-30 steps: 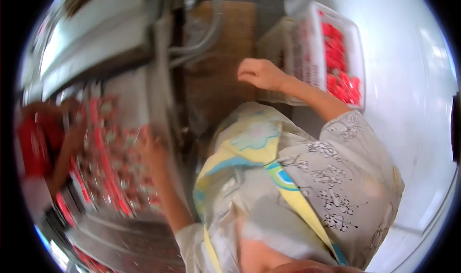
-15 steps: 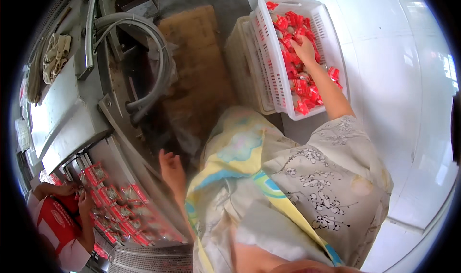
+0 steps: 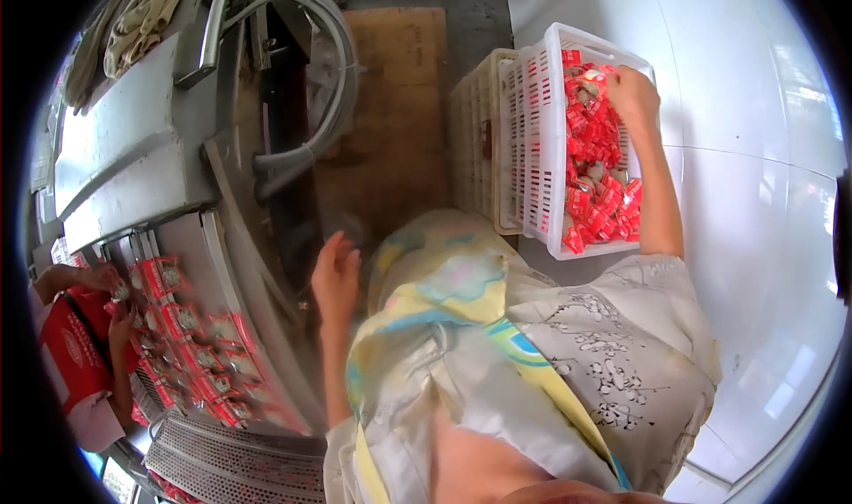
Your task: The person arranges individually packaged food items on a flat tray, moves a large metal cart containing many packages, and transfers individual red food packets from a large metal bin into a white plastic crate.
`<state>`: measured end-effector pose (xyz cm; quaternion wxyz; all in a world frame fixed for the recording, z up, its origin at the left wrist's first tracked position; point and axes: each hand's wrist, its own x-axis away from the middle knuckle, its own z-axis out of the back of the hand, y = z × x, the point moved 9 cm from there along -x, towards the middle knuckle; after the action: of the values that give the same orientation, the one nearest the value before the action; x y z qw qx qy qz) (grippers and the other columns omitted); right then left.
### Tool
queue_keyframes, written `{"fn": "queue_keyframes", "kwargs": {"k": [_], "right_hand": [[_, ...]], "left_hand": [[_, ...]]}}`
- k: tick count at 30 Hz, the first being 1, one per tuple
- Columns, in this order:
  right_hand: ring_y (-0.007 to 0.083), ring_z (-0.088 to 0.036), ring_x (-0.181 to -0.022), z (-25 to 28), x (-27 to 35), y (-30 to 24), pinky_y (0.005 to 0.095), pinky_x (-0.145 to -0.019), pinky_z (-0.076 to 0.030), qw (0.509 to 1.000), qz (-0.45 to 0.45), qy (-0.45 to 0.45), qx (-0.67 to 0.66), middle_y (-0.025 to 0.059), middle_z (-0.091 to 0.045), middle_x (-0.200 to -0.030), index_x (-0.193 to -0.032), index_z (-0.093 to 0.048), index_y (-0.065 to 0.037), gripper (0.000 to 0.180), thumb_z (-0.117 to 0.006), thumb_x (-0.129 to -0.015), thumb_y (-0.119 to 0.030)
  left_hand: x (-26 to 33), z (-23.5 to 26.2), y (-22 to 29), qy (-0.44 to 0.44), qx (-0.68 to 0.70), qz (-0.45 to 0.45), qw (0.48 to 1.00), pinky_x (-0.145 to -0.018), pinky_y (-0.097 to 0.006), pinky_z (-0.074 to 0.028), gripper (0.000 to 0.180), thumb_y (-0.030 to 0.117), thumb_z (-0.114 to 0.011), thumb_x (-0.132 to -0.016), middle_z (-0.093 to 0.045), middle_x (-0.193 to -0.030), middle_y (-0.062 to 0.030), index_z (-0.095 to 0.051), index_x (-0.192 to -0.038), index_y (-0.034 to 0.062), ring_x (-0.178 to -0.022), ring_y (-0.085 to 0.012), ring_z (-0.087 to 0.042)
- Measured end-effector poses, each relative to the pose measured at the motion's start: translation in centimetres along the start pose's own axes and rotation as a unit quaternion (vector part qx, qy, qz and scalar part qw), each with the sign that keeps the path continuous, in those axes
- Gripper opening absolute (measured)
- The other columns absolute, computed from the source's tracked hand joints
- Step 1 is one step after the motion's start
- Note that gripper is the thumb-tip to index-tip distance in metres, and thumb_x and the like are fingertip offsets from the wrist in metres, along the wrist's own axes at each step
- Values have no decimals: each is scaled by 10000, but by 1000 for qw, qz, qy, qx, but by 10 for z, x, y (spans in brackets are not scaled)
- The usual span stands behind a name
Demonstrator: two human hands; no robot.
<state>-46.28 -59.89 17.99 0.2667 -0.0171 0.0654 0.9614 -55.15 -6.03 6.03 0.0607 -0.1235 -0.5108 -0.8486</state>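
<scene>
A white plastic crate point(image 3: 538, 149) at the right holds many small red packets point(image 3: 587, 136) in a loose heap. My right hand point(image 3: 636, 100) reaches into its far right part, its fingers bent and closed on a red packet at the heap's edge. The fingertips are partly hidden there. My left hand point(image 3: 336, 278) hangs in the air left of my patterned apron point(image 3: 453, 278), its fingers loosely curved and apart, with nothing in them.
A beige crate point(image 3: 479, 122) stands against the white crate. Brown cardboard point(image 3: 399, 96) lies on the floor. At left are a steel machine point(image 3: 124, 162), a grey hose point(image 3: 342, 105) and rows of red packets point(image 3: 191, 335). A co-worker's hands point(image 3: 111, 295) are at those rows.
My right hand has moved from the heap's middle to its far right edge. My left hand stays raised. The whole view has shifted, and the co-worker's hands have moved slightly.
</scene>
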Motion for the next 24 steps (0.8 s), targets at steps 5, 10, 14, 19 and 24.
{"fn": "queue_keyframes", "kwargs": {"k": [5, 10, 14, 19, 24], "right_hand": [[331, -593, -684, 81, 53, -126, 399, -605, -444, 975, 146, -108, -130, 178, -601, -778, -812, -628, -39, 236, -556, -813, -263], [323, -560, -624, 104, 146, -316, 356, -543, -425, 830, 423, -123, -342, 152, -551, -721, -765, -575, -12, 130, -593, -798, -136], [271, -576, -610, 90, 240, -418, 320, -538, -438, 713, 553, -184, -390, 105, -569, -731, -805, -588, -32, 117, -599, -807, -148], [44, -513, -570, 24, 277, -489, 189, -496, -387, 621, 320, -539, -470, -27, -527, -664, -798, -578, -32, 351, -551, -889, -370], [26, -447, -512, -6, 337, -551, 177, -460, -340, 545, 301, -653, -432, -23, -536, -621, -789, -591, -62, 336, -560, -884, -382]], "left_hand": [[-30, -54, 45, -190, 233, 26, 953, -779, -278, -476, 374, 171, -575, -874, -623, -1014, -103, -501, -1206, 16, -866, -160, -596], [-34, -40, 70, -236, 527, 171, 798, -714, -263, -469, 367, 304, -517, -916, -621, -985, -65, -488, -1180, 51, -851, -127, -595], [-29, 29, 16, -56, 660, 165, 731, -614, -201, -459, 233, 306, -516, -919, -605, -889, 6, -532, -1056, 119, -775, -66, -572], [-4, 89, -46, 61, 629, 154, 760, -581, -184, -448, 216, 278, -556, -899, -588, -850, 27, -538, -1043, 119, -693, -40, -537], [16, 156, -84, 137, 529, 152, 823, -582, -202, -433, 287, 313, -611, -855, -584, -842, 23, -553, -1033, 96, -699, -51, -528]]}}
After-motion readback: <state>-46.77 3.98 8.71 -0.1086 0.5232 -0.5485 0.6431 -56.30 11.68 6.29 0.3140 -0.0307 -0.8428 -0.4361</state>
